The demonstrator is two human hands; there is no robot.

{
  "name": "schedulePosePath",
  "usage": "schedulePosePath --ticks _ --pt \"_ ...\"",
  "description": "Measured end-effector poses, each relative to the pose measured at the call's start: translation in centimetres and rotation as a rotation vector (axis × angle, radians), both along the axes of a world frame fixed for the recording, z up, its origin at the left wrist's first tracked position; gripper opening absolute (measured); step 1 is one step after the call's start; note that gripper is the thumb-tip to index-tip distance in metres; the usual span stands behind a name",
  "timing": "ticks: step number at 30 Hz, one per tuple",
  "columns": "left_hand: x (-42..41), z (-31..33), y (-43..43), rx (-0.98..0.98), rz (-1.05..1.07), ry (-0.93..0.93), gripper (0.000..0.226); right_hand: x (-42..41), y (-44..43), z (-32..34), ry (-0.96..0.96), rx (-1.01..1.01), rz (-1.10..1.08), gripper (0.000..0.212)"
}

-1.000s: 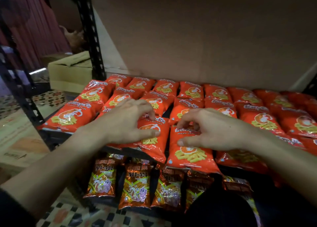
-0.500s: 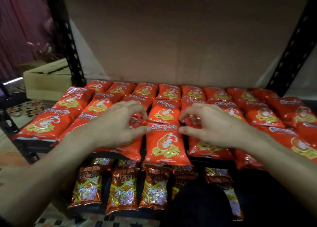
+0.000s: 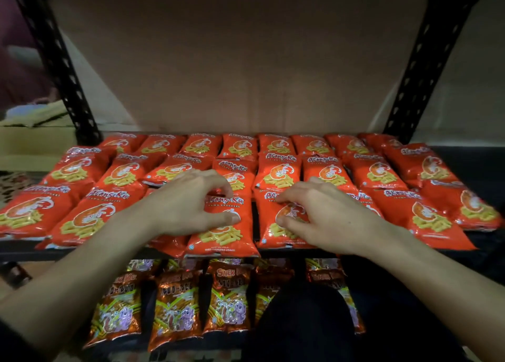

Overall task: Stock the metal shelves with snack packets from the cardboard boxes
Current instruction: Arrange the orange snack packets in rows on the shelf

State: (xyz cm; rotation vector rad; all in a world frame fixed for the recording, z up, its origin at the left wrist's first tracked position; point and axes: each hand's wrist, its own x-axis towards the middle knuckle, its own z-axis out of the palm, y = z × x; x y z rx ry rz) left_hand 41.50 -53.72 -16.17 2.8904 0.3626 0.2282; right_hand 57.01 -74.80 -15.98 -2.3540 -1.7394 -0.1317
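Observation:
Red prawn-cracker packets lie in rows across the black metal shelf (image 3: pixel 486 167), filling most of it. My left hand (image 3: pixel 188 206) is curled over a front-row packet (image 3: pixel 224 238), thumb on its face and fingertips at its top edge. My right hand (image 3: pixel 325 214) pinches the neighbouring front-row packet (image 3: pixel 273 237) between thumb and forefinger. A narrow dark gap separates the two packets. Both packets lie flat with their lower ends at the shelf's front edge.
Brown cardboard (image 3: pixel 240 61) lines the back of the shelf between black slotted uprights (image 3: pixel 57 61). Darker orange snack packets (image 3: pixel 175 307) fill the lower shelf. An open cardboard box (image 3: pixel 27 140) stands at the left. My dark-clothed knee (image 3: pixel 306 323) covers part of the lower shelf.
The view has swung to centre on the shelf. Both hands have stayed on the front row, and the two packets under them now lie straight, side by side.

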Motion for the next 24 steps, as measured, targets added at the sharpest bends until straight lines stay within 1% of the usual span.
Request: schedulePosePath --ticks 4,8,11,13,16,19,21,24 --pt "-0.3 -0.1 -0.1 0.003 0.024 -0.021 0.054 0.0 -0.3 0.4 0.046 -0.006 -0.014 0.048" --pt "-0.2 -0.3 -0.4 0.002 0.039 -0.026 0.062 -0.1 -0.9 1.0 0.103 -0.009 -0.031 0.054" --pt "0.0 -0.2 -0.5 -0.03 0.041 -0.035 0.066 0.8 -1.9 1.2 0.17 0.058 -0.06 0.05" --pt "0.0 -0.1 -0.4 -0.038 0.035 -0.033 0.067 1.8 -2.9 1.5 0.168 0.118 -0.123 0.045" --pt "0.1 0.1 -0.6 -0.043 0.024 -0.012 0.061 3.3 -5.0 1.6 0.105 0.145 -0.276 0.04" --pt "0.7 0.3 -0.9 -0.058 0.009 -0.033 0.049 3.8 -6.2 0.8 0.053 0.086 -0.392 0.041" --pt "1.3 0.4 -1.2 -0.058 -0.005 -0.043 0.047 3.6 -6.2 0.2 0.05 0.049 -0.401 0.042" --pt "2.3 0.8 -2.0 -0.057 -0.027 -0.049 0.043 3.2 -5.9 -0.5 0.056 0.055 -0.379 0.043"
